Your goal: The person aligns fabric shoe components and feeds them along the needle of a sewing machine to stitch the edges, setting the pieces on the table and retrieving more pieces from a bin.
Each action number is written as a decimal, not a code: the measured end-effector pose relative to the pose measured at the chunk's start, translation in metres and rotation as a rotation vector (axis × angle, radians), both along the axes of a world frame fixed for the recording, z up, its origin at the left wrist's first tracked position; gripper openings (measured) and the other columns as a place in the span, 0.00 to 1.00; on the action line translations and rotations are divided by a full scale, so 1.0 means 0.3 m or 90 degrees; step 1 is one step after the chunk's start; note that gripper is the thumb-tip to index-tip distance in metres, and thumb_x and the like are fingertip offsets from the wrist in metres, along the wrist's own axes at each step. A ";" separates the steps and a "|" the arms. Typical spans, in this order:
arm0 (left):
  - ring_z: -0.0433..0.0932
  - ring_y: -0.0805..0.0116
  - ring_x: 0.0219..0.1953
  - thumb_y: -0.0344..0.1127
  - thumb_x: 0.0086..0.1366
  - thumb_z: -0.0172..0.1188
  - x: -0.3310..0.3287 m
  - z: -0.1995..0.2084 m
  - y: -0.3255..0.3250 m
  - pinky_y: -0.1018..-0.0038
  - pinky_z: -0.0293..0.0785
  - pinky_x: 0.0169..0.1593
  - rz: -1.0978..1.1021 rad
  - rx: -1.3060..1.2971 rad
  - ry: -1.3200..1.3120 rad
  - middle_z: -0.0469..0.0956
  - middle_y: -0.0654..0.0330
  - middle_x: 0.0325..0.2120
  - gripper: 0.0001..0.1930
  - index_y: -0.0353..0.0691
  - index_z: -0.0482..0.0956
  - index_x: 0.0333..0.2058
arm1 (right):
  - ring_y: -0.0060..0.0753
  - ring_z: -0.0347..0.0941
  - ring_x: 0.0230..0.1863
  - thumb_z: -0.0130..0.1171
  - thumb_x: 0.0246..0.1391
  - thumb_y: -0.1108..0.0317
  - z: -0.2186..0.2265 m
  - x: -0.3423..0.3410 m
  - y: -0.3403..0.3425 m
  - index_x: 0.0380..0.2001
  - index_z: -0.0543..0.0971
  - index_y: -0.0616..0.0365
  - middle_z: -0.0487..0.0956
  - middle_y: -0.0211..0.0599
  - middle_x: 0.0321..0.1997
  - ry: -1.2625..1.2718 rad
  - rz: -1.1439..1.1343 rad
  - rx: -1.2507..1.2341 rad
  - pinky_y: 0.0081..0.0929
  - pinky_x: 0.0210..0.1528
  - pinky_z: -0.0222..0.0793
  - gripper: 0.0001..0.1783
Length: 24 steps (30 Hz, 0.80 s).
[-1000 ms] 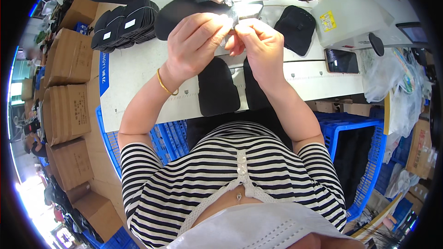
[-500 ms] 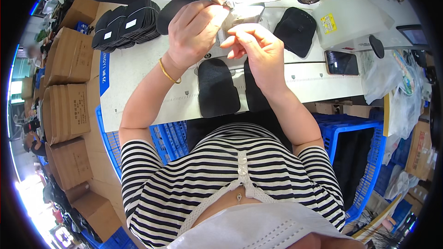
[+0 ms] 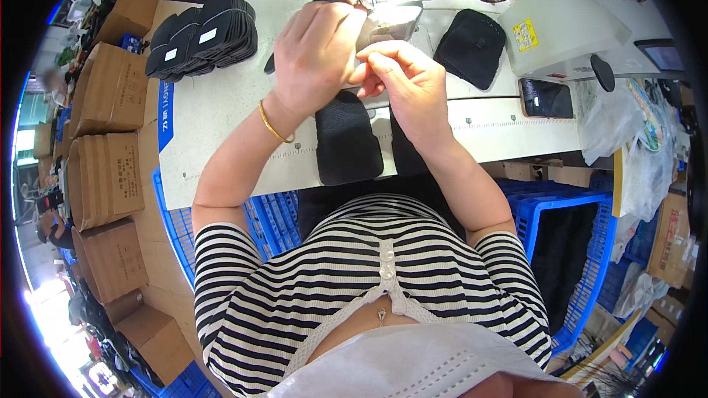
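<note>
Left hand point(image 3: 313, 59) curls, hold hidden; right hand point(image 3: 405, 81) half-curls, hold unclear; black pad point(image 3: 348, 144) seems light, soft; grasp its edge

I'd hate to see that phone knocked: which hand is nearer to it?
The right hand: it is to the left of the phone, not touching it. The left hand is farther left, on the far side of the right hand.

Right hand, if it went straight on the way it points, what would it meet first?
Probably the left hand: the right hand points leftward at it, very close in the picture, though depth is unclear.
</note>
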<state>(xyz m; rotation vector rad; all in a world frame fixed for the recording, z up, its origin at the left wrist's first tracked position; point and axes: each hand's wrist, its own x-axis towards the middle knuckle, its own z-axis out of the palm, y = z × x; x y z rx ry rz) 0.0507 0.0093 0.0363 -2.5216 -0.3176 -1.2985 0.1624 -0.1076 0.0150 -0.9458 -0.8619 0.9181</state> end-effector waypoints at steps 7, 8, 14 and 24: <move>0.79 0.61 0.43 0.25 0.46 0.61 -0.120 -0.032 0.155 0.68 0.77 0.44 0.010 0.147 0.017 0.79 0.57 0.44 0.21 0.36 0.80 0.44 | 0.15 0.74 0.24 0.56 0.61 0.67 -0.007 -0.028 0.024 0.34 0.80 0.66 0.82 0.32 0.26 -0.110 -0.085 -0.002 0.16 0.28 0.70 0.11; 0.80 0.62 0.40 0.25 0.46 0.61 -0.143 -0.018 0.144 0.70 0.77 0.41 -0.056 0.125 0.027 0.80 0.57 0.40 0.21 0.36 0.81 0.43 | 0.15 0.74 0.24 0.56 0.61 0.67 -0.004 -0.034 0.034 0.34 0.80 0.66 0.82 0.32 0.26 -0.110 -0.084 -0.002 0.16 0.28 0.70 0.11; 0.74 0.69 0.25 0.27 0.44 0.62 -0.112 0.159 -0.032 0.74 0.72 0.28 -0.052 0.004 0.116 0.76 0.64 0.30 0.18 0.41 0.84 0.38 | 0.14 0.66 0.19 0.52 0.61 0.73 -0.045 -0.101 0.095 0.28 0.76 0.66 0.73 0.30 0.17 -0.065 -0.066 0.069 0.20 0.21 0.64 0.09; 0.74 0.66 0.26 0.26 0.46 0.65 -0.106 0.138 -0.048 0.73 0.71 0.28 -0.093 -0.073 0.141 0.75 0.63 0.31 0.19 0.43 0.85 0.41 | 0.13 0.64 0.21 0.52 0.60 0.73 0.002 -0.085 0.034 0.26 0.75 0.66 0.71 0.29 0.18 -0.102 -0.073 -0.012 0.20 0.22 0.61 0.09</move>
